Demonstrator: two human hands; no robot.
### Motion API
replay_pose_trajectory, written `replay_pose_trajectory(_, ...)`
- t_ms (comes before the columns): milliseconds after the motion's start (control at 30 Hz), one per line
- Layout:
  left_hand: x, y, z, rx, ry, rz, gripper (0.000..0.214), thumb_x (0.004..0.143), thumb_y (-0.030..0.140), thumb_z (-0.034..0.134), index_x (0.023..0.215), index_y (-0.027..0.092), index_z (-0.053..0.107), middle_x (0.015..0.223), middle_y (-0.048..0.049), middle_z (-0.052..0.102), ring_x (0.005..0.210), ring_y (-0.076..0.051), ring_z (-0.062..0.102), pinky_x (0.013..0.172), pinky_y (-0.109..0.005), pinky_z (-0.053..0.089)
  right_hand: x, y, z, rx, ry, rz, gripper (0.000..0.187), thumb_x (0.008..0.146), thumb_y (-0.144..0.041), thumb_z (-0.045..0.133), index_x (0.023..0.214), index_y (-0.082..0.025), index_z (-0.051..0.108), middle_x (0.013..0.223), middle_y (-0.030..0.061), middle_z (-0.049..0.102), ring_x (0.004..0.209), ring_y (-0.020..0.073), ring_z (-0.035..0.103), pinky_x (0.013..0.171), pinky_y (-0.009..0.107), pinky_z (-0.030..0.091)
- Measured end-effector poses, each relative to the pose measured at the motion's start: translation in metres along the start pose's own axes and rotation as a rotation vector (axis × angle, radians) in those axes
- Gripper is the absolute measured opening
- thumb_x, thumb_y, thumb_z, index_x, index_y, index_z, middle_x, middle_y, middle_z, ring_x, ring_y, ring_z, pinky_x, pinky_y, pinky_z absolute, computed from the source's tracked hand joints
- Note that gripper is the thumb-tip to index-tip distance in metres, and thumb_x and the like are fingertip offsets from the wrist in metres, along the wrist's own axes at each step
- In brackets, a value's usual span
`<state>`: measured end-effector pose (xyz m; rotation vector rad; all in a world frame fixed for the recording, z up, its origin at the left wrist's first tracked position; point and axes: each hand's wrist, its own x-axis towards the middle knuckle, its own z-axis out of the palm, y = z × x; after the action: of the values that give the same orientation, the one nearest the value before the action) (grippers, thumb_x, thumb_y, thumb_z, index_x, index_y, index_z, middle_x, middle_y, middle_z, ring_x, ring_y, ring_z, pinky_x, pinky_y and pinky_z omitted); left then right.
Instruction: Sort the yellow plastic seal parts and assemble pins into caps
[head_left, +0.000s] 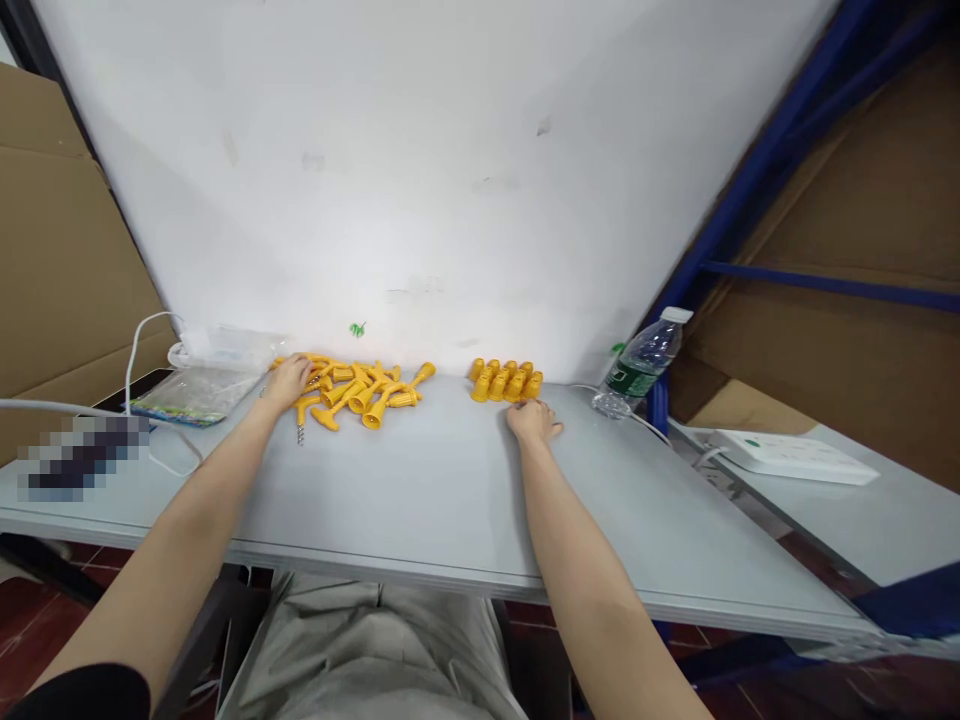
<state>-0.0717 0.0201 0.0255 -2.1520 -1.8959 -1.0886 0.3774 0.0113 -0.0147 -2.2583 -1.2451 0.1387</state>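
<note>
A loose pile of yellow corkscrews (352, 390) lies on the grey table, with bell-shaped ends and T-handles pointing many ways. At the pile's left end, my left hand (289, 380) has its fingers closed on a corkscrew, mostly hidden beneath them. One corkscrew's metal spiral (301, 435) sticks out toward me just below that hand. To the right, several yellow cup-shaped pieces (506, 381) stand in close rows. My right hand (534, 420) rests on the table right in front of them, its fingers bent and a little apart, with nothing visibly held.
Clear plastic bags (202, 385) and a white cable (131, 360) lie at the left. A water bottle (643, 365) leans at the right, near a blue metal frame (750, 170). Farther right is a white power strip (795, 457). A white panel (442, 200) closes the back.
</note>
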Motion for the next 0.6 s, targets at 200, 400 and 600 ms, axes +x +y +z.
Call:
replay_pose_trajectory(200, -0.019, -0.015, 0.006, 0.156, -0.160, -0.045, 0.027, 0.080, 0.022, 0.044, 0.093, 0.021, 0.068, 0.125, -0.0098, 0.062, 0.117, -0.024, 0.057, 0.105, -0.034, 0.042, -0.001, -0.001, 0.000, 0.017, 0.025, -0.001, 0.031, 0.084, -0.019, 0.047, 0.107, -0.016, 0.067, 0.122, 0.0163, 0.061, 0.120, 0.0301, 0.050, 0.104, 0.054, 0.029)
replay_pose_trajectory(400, -0.013, -0.006, 0.005, 0.239, -0.264, -0.168, 0.028, 0.078, 0.028, 0.054, 0.101, 0.018, 0.068, 0.119, -0.0135, 0.067, 0.117, -0.026, 0.060, 0.100, -0.034, 0.045, -0.006, -0.005, -0.006, 0.113, 0.183, 0.005, 0.027, 0.084, -0.017, 0.044, 0.105, -0.014, 0.061, 0.119, 0.0159, 0.060, 0.114, 0.0293, 0.052, 0.097, 0.049, 0.036)
replay_pose_trajectory(600, -0.006, 0.013, -0.001, 0.236, -0.355, -0.306, 0.035, 0.077, 0.032, 0.059, 0.107, 0.015, 0.066, 0.123, -0.0178, 0.065, 0.116, -0.030, 0.060, 0.097, -0.039, 0.045, -0.022, -0.035, -0.011, 0.208, 0.241, -0.467, 0.020, 0.091, -0.021, 0.040, 0.102, -0.015, 0.055, 0.107, 0.0134, 0.062, 0.106, 0.0239, 0.053, 0.094, 0.037, 0.038)
